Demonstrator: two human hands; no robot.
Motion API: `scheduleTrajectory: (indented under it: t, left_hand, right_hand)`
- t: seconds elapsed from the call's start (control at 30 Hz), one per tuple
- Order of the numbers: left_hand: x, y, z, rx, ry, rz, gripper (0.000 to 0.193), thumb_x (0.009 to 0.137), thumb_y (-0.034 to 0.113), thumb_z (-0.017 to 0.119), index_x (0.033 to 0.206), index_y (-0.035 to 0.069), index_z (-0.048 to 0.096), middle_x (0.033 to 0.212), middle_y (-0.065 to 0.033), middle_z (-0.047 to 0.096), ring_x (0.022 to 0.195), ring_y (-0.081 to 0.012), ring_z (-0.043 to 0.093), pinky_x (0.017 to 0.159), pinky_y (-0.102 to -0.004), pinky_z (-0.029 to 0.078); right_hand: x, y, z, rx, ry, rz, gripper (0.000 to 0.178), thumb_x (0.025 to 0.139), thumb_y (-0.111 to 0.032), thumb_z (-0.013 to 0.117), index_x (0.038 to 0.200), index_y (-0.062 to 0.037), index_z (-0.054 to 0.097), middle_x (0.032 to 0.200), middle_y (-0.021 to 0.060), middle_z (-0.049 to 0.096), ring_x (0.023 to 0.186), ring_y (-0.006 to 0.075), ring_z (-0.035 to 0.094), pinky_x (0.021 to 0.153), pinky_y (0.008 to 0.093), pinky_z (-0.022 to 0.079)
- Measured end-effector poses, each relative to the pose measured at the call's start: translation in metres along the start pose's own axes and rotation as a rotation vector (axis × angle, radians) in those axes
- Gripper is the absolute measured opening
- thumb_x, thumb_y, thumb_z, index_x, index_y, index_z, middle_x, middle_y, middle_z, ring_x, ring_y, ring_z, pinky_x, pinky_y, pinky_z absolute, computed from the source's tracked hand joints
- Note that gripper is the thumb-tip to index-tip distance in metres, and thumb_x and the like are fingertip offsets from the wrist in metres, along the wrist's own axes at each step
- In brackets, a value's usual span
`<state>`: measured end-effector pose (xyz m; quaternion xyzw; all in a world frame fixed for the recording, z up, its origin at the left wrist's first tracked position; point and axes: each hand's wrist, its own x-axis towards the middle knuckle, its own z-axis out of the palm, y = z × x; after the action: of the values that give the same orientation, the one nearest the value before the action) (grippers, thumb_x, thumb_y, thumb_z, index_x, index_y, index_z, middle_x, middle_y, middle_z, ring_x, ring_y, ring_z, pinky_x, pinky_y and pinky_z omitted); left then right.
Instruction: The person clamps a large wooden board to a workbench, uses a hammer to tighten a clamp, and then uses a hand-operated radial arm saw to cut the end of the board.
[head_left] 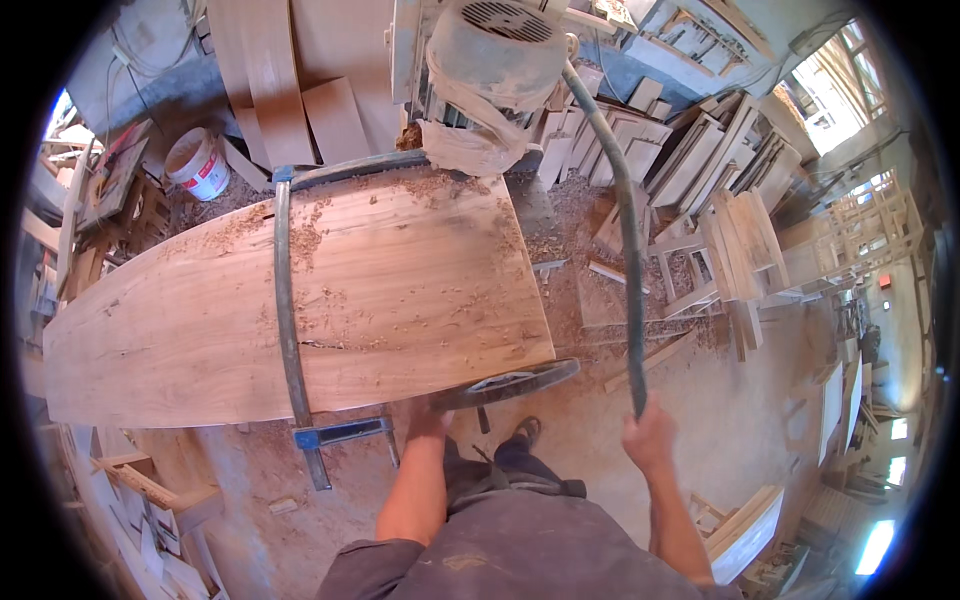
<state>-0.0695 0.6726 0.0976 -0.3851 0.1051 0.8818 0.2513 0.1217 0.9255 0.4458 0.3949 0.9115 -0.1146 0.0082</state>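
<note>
My right hand (651,436) is closed round the lower end of a long, bent metal lever (625,215). The lever rises in a curve to a dusty machine with a motor housing (500,45). Against the left end of a dark wheel-like rim (530,382), seen nearly edge-on, lies my left hand (426,414); its fingers are hidden. A broad wooden panel (400,270), rounded at its left, lies in front of me with shavings and a crack on it. Across the panel runs a metal bar clamp (285,290) with a blue jaw (343,432).
A white bucket (203,172) stands at the far left beside leaning boards (265,80). Stacked wood pieces (700,150) and a wooden frame (685,275) are at the far right. Shavings litter the floor (590,240) beyond the panel. Another board stack (745,535) lies near right.
</note>
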Motion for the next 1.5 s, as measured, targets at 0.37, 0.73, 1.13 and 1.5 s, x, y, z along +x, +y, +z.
scheduleTrajectory:
  t: [0.37,0.73,1.13,1.5]
  left_hand:
    - [-0.059,-0.024,0.076,0.393,-0.27,0.147,0.033,0.095,0.038,0.057,0.115,0.012,0.06,0.109,-0.0058,0.067,0.105,-0.0241,0.063,0.09,-0.0458,0.052]
    - [-0.025,-0.014,0.026,0.194,-0.237,0.036,0.032,0.096,0.037,0.054,0.117,0.014,0.059,0.111,-0.0072,0.066,0.102,-0.0246,0.062,0.088,-0.0433,0.051]
    - [-0.018,-0.025,0.019,0.153,-0.215,0.01,0.026,0.095,0.033,0.056,0.113,0.014,0.06,0.107,-0.0062,0.065,0.092,-0.0227,0.062,0.079,-0.0397,0.052]
    - [-0.023,-0.017,0.019,0.076,-0.102,0.069,0.021,0.094,0.029,0.057,0.109,0.015,0.06,0.103,-0.0053,0.064,0.083,-0.021,0.062,0.071,-0.0364,0.052]
  right_hand:
    - [-0.013,0.007,-0.056,-0.057,0.038,-0.035,0.03,0.078,-0.013,0.066,0.101,-0.0014,0.05,0.067,0.0255,0.06,0.068,0.0469,0.062,0.059,0.0546,0.047]
    - [-0.02,-0.014,-0.118,-0.059,0.018,-0.078,0.025,0.076,-0.007,0.065,0.094,-0.0039,0.049,0.062,0.0234,0.057,0.061,0.0446,0.061,0.054,0.0511,0.044]
    - [-0.012,-0.006,-0.095,-0.035,-0.004,-0.024,0.023,0.078,-0.009,0.066,0.093,-0.004,0.049,0.065,0.0242,0.059,0.066,0.0468,0.061,0.057,0.0531,0.044]
    - [-0.018,-0.008,-0.109,-0.166,-0.004,-0.091,0.031,0.079,-0.011,0.067,0.103,-0.0039,0.049,0.067,0.0238,0.061,0.068,0.0473,0.061,0.063,0.0564,0.045]
